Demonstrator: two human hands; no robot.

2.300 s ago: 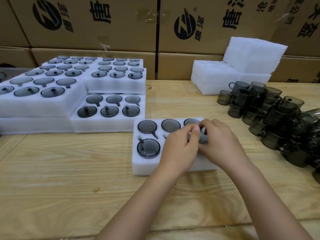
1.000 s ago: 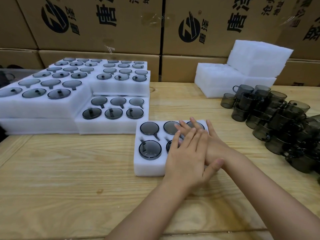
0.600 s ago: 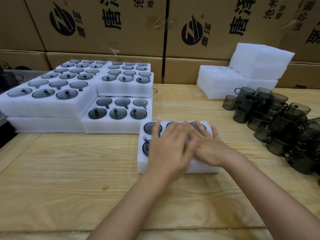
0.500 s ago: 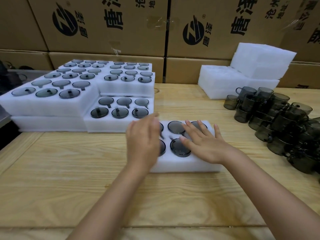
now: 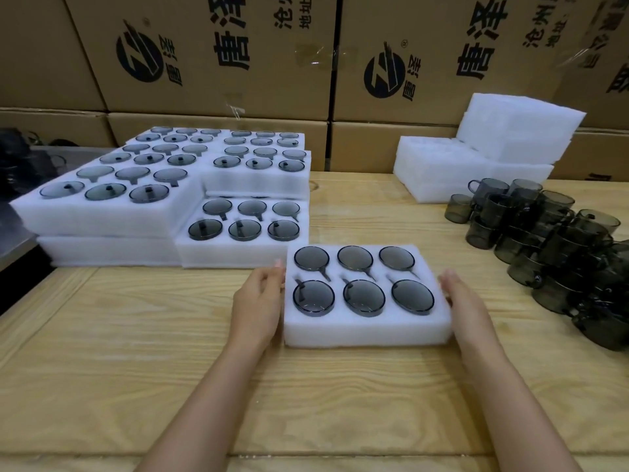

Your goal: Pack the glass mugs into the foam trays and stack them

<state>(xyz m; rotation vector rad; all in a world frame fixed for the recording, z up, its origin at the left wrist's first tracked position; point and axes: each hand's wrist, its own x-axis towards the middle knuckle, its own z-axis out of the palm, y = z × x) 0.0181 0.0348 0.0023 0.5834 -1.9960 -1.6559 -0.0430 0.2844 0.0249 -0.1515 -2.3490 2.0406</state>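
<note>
Glass mugs point(image 5: 364, 297), six smoky grey ones, filled every pocket of a white foam tray point(image 5: 367, 332) that sat on the wooden surface point(image 5: 136, 335) directly in front of the person. The left hand point(image 5: 258, 301) lay flat against the tray's left wall, fingers straight and together. The right hand point(image 5: 459, 301) pressed the right wall the same way, so the tray was squeezed between two flat palms and not gripped from beneath.

The likely next move was a lift onto the filled trays point(image 5: 102, 212) stacked to the left. Held only by side pressure, the soft foam could bow or slip. A tilt might then let mugs slide out and strike the surface. The loose mugs point(image 5: 544, 240) piled to the right sat near the right forearm and could be knocked.

The tray's long axis ran left to right across the person's view. The mugs stood upright in two rows of three, round faces upward. Their handles lay in slots pointing into the strip between the rows.
</note>
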